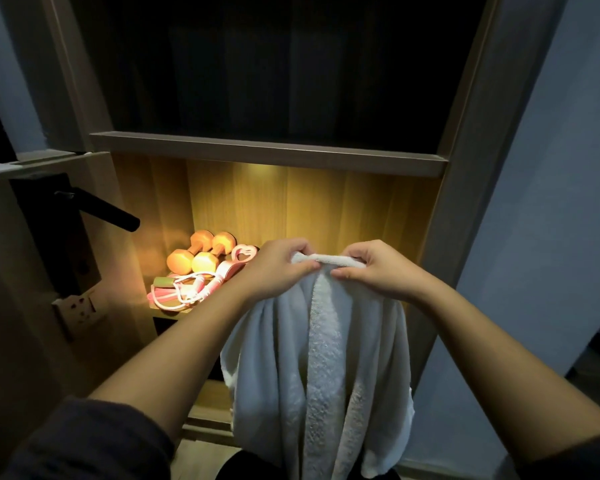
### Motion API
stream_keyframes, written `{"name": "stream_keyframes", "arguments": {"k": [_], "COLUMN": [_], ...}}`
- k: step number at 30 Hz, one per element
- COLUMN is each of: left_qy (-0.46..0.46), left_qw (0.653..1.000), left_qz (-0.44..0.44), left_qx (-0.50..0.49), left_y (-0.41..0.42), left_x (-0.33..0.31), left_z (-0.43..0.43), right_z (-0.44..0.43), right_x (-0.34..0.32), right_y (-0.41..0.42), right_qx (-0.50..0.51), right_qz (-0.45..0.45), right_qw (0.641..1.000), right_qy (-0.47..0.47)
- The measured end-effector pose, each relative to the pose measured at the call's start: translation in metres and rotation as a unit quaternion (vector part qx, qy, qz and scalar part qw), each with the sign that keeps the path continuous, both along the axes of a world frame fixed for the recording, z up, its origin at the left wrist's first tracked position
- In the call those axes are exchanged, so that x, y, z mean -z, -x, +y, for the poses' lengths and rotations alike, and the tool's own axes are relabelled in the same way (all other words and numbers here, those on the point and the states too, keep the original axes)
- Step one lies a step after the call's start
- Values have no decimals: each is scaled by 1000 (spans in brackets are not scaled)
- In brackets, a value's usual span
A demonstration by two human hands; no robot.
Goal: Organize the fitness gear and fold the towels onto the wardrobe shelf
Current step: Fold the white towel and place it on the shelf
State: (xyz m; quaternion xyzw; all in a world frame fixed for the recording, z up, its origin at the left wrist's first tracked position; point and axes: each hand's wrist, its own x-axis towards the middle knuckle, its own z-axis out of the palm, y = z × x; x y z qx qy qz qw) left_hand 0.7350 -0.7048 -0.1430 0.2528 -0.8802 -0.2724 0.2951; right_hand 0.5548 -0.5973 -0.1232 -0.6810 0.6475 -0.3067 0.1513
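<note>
- The left hand [278, 268] and right hand [374, 268] are held close together, thumbs nearly meeting. Each is curled round the rolled top edge of the white towel [323, 358].
- The towel hangs straight down from both hands, in front of the lit wardrobe shelf [165, 312]. It is gathered in lengthwise pleats and is not yet folded.
- Risk: with so narrow a grip, the outer corners are unsupported. A skewed or lumpy fold is likely unless the edge is spread first.
- Risk: the lower end runs out of view below the forearms. Whether it clears the floor cannot be told, so dragging is possible.
- Just beyond and left of the left hand, the dumbbells [201, 252], a pink heart-shaped grip [245, 253] and a jump rope [187, 289] lie on the shelf.
- Risk: the rope's loops reach the shelf's front edge. A towel swung in leftward could snag them and pull gear off.
- Further left, a door handle [97, 207] projects, and the left elbow could catch on it.
</note>
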Motion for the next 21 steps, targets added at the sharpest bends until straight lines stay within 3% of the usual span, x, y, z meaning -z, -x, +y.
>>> {"name": "stream_keyframes", "arguments": {"k": [5, 10, 15, 21], "left_qy": [32, 11, 2, 8], "left_qw": [991, 960, 924, 922], "left_qz": [54, 144, 227, 196], "left_qx": [-117, -239, -307, -334], "left_y": [-5, -23, -33, -39], "left_x": [0, -1, -4, -4], "left_z": [-10, -26, -29, -34], "right_z": [1, 0, -12, -11], "right_x": [15, 35, 50, 61], "right_y": [15, 26, 32, 40], "right_qx": [17, 52, 180, 259], "right_qz": [-10, -9, 53, 85], "right_qw": [998, 993, 976, 959], "right_qy": [-62, -106, -108, -82]}}
